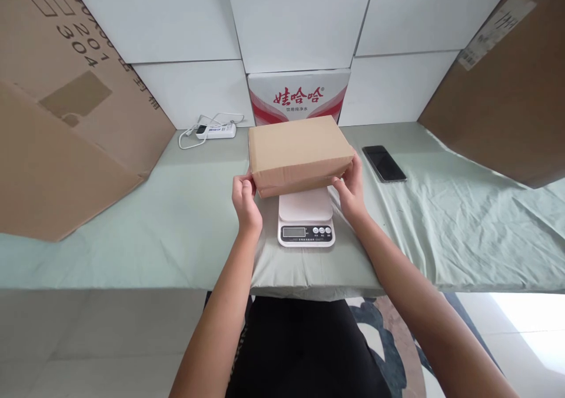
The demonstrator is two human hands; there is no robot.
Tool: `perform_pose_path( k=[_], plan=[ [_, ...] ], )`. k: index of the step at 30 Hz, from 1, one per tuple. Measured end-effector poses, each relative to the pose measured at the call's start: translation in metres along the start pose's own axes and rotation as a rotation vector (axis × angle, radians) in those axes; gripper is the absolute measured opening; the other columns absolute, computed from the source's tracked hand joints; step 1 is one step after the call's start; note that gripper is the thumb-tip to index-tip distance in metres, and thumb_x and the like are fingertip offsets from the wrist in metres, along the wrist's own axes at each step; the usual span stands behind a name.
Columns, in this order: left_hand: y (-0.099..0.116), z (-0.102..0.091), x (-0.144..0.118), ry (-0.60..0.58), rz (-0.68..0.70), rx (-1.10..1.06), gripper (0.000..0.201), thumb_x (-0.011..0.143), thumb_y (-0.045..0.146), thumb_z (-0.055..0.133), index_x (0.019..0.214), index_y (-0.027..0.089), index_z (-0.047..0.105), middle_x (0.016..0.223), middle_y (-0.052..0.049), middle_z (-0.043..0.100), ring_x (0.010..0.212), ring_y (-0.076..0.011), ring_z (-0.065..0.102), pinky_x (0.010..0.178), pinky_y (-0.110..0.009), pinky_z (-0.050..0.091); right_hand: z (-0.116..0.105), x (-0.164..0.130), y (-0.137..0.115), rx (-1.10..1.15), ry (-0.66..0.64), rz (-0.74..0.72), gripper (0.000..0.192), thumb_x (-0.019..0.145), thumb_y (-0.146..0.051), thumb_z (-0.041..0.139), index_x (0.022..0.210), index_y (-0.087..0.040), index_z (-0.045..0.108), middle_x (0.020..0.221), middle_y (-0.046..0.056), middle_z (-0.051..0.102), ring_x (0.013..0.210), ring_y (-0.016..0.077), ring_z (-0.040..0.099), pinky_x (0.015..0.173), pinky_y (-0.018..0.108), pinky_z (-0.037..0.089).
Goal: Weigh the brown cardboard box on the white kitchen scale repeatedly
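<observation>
A closed brown cardboard box (302, 148) is gripped between my two hands, over a white kitchen scale (306, 209). My left hand (245, 198) holds the box's near left corner, its fingers partly behind the side. At the near right corner my right hand (352, 189) grips it, thumb on the front face. The box sits slightly turned, its right end a little higher than its left. It covers the back of the scale's platform; whether it touches the platform I cannot tell. The scale's display and round buttons face me, and no digits are readable.
A black phone (384, 163) lies to the right. At the back left is a white power strip (216, 130) with a cable. A red-and-white carton (298, 98) stands behind the box. Large cardboard sheets (79, 127) flank the cloth-covered table (189, 221) on both sides.
</observation>
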State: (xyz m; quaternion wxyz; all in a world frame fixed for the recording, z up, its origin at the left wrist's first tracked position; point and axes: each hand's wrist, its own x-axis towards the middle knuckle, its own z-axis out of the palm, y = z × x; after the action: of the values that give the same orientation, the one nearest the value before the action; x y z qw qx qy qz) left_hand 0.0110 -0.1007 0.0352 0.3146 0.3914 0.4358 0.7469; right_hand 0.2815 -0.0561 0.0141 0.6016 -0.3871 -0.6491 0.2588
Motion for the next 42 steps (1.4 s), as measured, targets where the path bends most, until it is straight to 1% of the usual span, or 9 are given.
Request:
perform_pose_path(
  k=[6, 11, 14, 18, 24, 27, 36, 39, 42],
  plan=[
    [-0.004, 0.000, 0.001, 0.034, -0.003, 0.022, 0.058, 0.094, 0.081, 0.073, 0.092, 0.025, 0.057, 0.093, -0.002, 0.065, 0.086, -0.0170, 0.061, 0.077, -0.029, 0.049, -0.002, -0.011, -0.003, -0.063, 0.026, -0.034, 0.103, 0.096, -0.084, 0.068, 0.182, -0.048, 0.025, 0.186, 0.008, 0.048, 0.163, 0.0431, 0.055, 0.124, 0.065, 0.057],
    [-0.001, 0.002, 0.001, 0.063, 0.006, 0.044, 0.062, 0.095, 0.084, 0.071, 0.087, 0.026, 0.050, 0.087, 0.000, 0.058, 0.085, -0.0174, 0.060, 0.078, -0.030, 0.050, -0.005, -0.025, -0.008, -0.109, 0.055, -0.040, 0.102, 0.097, -0.084, 0.066, 0.183, -0.047, 0.025, 0.181, 0.009, 0.051, 0.152, 0.0406, 0.061, 0.120, 0.063, 0.059],
    [0.003, 0.003, 0.000, 0.088, 0.011, 0.047, 0.060, 0.094, 0.079, 0.072, 0.083, 0.026, 0.047, 0.084, 0.000, 0.060, 0.084, -0.0169, 0.060, 0.078, -0.029, 0.049, -0.004, -0.028, -0.011, -0.101, 0.083, -0.053, 0.097, 0.097, -0.083, 0.066, 0.180, -0.047, 0.031, 0.177, 0.010, 0.054, 0.148, 0.0394, 0.063, 0.118, 0.063, 0.060],
    [0.008, 0.006, -0.001, 0.091, 0.016, 0.049, 0.051, 0.096, 0.069, 0.071, 0.081, 0.026, 0.049, 0.087, -0.001, 0.064, 0.088, -0.0178, 0.064, 0.079, -0.028, 0.052, -0.002, -0.026, -0.014, -0.075, 0.119, -0.060, 0.090, 0.095, -0.083, 0.065, 0.172, -0.044, 0.040, 0.172, 0.011, 0.055, 0.149, 0.0393, 0.062, 0.118, 0.063, 0.060],
    [0.013, 0.007, -0.001, 0.073, 0.024, 0.068, 0.045, 0.096, 0.062, 0.071, 0.079, 0.026, 0.048, 0.088, -0.002, 0.064, 0.089, -0.0180, 0.063, 0.080, -0.028, 0.051, -0.003, -0.022, -0.025, -0.072, 0.201, -0.059, 0.078, 0.092, -0.088, 0.062, 0.154, -0.040, 0.052, 0.154, 0.010, 0.057, 0.146, 0.0392, 0.059, 0.116, 0.062, 0.059],
    [0.014, 0.008, 0.000, 0.067, 0.024, 0.068, 0.045, 0.094, 0.060, 0.072, 0.079, 0.026, 0.048, 0.087, -0.001, 0.062, 0.087, -0.0175, 0.060, 0.078, -0.028, 0.049, -0.003, -0.020, -0.029, -0.064, 0.224, -0.074, 0.073, 0.092, -0.087, 0.062, 0.148, -0.040, 0.054, 0.149, 0.010, 0.056, 0.142, 0.0383, 0.059, 0.115, 0.061, 0.059],
    [0.012, 0.008, 0.001, 0.054, 0.023, 0.099, 0.038, 0.092, 0.055, 0.071, 0.078, 0.026, 0.050, 0.085, -0.001, 0.062, 0.085, -0.0178, 0.059, 0.077, -0.030, 0.048, -0.006, -0.020, -0.023, -0.051, 0.249, -0.108, 0.065, 0.095, -0.082, 0.062, 0.145, -0.041, 0.056, 0.144, 0.008, 0.055, 0.132, 0.0348, 0.060, 0.112, 0.061, 0.058],
    [0.011, 0.009, 0.002, 0.066, 0.024, 0.103, 0.034, 0.093, 0.055, 0.070, 0.082, 0.026, 0.055, 0.091, -0.002, 0.066, 0.090, -0.0187, 0.064, 0.080, -0.030, 0.051, -0.008, -0.019, -0.024, -0.054, 0.260, -0.095, 0.071, 0.092, -0.087, 0.060, 0.146, -0.041, 0.055, 0.144, 0.008, 0.055, 0.133, 0.0362, 0.060, 0.114, 0.064, 0.058],
    [0.011, 0.010, 0.003, 0.087, 0.032, 0.082, 0.032, 0.097, 0.057, 0.068, 0.091, 0.027, 0.061, 0.102, -0.005, 0.073, 0.104, -0.0216, 0.071, 0.088, -0.032, 0.056, -0.010, -0.018, -0.028, -0.048, 0.246, -0.031, 0.083, 0.091, -0.094, 0.054, 0.155, -0.042, 0.050, 0.148, 0.011, 0.054, 0.142, 0.0405, 0.057, 0.120, 0.069, 0.055]
  ],
)
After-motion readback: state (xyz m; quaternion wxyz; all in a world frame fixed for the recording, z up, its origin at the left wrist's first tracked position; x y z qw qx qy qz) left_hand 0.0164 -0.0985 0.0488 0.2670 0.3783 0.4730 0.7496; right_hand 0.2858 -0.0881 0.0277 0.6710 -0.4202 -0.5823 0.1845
